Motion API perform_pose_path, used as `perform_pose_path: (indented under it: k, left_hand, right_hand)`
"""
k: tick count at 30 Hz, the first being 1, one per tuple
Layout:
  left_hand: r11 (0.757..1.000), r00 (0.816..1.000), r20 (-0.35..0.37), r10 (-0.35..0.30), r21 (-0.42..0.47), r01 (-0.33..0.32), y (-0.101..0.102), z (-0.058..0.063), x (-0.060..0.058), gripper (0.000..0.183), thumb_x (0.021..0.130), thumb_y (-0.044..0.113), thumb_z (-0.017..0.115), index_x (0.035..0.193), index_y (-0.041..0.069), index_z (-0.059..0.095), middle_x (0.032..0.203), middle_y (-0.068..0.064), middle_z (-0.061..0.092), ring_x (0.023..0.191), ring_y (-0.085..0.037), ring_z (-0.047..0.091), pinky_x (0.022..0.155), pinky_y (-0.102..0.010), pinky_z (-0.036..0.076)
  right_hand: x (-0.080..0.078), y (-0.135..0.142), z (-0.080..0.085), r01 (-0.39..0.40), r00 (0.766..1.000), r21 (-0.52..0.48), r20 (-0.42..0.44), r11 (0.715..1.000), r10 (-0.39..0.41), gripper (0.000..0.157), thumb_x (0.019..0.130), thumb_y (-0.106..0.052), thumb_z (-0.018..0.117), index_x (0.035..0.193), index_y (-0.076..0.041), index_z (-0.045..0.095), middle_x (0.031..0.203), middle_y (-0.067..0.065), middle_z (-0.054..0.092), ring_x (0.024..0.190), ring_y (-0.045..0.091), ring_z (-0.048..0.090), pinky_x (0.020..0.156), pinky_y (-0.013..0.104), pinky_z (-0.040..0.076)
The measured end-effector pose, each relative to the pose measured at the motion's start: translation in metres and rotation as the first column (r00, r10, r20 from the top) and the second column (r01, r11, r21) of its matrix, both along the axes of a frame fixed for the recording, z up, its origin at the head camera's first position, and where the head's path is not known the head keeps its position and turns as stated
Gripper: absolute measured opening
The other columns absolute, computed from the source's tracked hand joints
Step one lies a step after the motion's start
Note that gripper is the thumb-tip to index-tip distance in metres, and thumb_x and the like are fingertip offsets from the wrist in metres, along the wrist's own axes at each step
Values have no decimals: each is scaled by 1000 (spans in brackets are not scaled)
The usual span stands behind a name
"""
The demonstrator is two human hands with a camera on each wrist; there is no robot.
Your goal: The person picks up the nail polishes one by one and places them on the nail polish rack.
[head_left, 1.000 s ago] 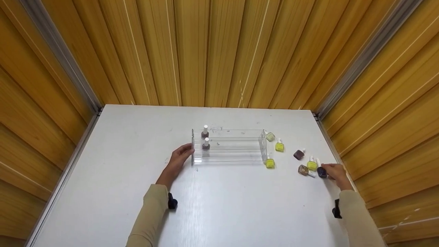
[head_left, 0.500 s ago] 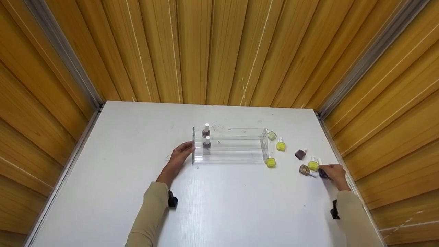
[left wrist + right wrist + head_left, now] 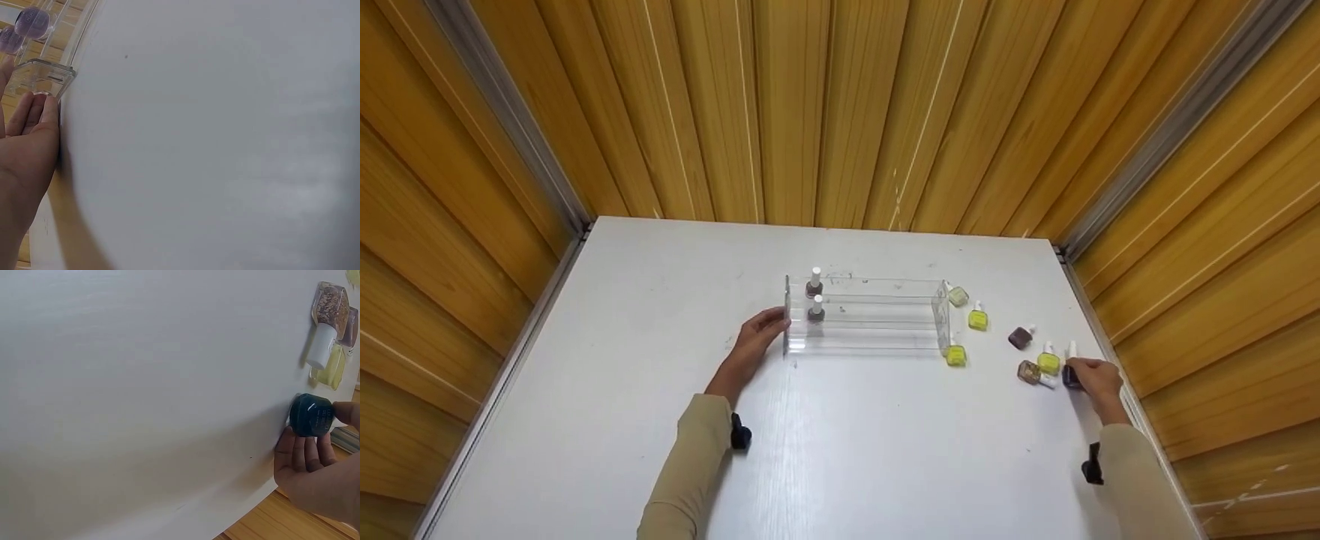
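Observation:
My left hand (image 3: 754, 341) rests its fingertips against the left end panel (image 3: 42, 72) of a clear acrylic rack (image 3: 870, 325). Two dark nail polish bottles with white caps stand at the rack's left end, a rear one (image 3: 814, 289) and a front one (image 3: 816, 313). At the table's right side, my right hand (image 3: 1101, 381) pinches a dark blue nail polish bottle (image 3: 311, 415) between thumb and fingers. Its white cap (image 3: 1072, 349) points away from me in the head view. Beside it lie a yellow bottle (image 3: 1048, 364) and a glittery brown one (image 3: 331, 308).
A dark purple bottle (image 3: 1020, 338) lies farther back. Near the rack's right end are two yellow bottles, one behind (image 3: 978, 320) and one in front (image 3: 956, 355), plus a pale one (image 3: 958, 296). Wood-patterned walls (image 3: 855, 112) border the white table (image 3: 840, 450).
The dark blue bottle's cap has swung slightly right, with my right hand now holding the bottle more firmly between its fingers. My left hand stays at the rack; the head view has shifted slightly.

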State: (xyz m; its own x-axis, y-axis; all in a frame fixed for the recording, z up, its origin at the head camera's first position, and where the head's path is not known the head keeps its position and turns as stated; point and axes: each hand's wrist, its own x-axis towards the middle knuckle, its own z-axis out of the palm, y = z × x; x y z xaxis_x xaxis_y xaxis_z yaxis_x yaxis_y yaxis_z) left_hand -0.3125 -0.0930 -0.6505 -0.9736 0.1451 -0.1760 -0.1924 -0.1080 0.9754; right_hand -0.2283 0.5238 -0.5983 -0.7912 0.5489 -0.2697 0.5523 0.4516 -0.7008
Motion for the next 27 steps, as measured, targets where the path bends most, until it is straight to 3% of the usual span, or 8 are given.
perform_pose_path:
  k: [5,9,14,22,27]
  left_hand:
    - [1000,1000,8,14,11,-14,1,-2,-1,53,97,23,72,144,4,55,147,-17,56,142,-29,49,125,-42,34]
    - [1000,1000,9,24,17,-24,2,-2,-2,52,97,23,72,143,3,56,147,-17,57,141,-29,49,125,-42,35]
    - [999,999,4,33,42,-33,2,-1,-3,52,97,21,72,142,2,56,147,-18,57,141,-29,49,126,-42,34]
    - [999,1000,19,19,39,-19,2,-2,-4,50,97,22,72,142,4,56,146,-16,58,141,-27,50,126,-42,33]
    - [1000,1000,12,13,25,-13,2,-2,-3,51,98,22,71,142,4,56,147,-17,57,143,-28,49,127,-43,32]
  right_hand:
    - [0,-1,1,43,998,-8,-40,999,-44,56,94,-26,65,133,13,54,124,32,60,89,15,59,58,12,49]
    - [1,2,1,53,997,-75,-56,996,-58,57,95,-24,67,136,13,52,114,23,66,71,-3,55,62,14,56]
    - [2,3,5,63,994,-180,-76,982,-78,61,97,-25,67,142,11,48,117,17,65,71,-10,53,70,13,59]
    - [3,1,17,15,991,-274,-127,962,-51,63,98,-19,69,146,13,43,102,0,64,73,-11,57,73,13,60]
    - [2,-8,26,-26,982,-289,-184,957,-29,62,96,-18,72,142,15,45,83,-15,63,72,-8,62,72,13,60]
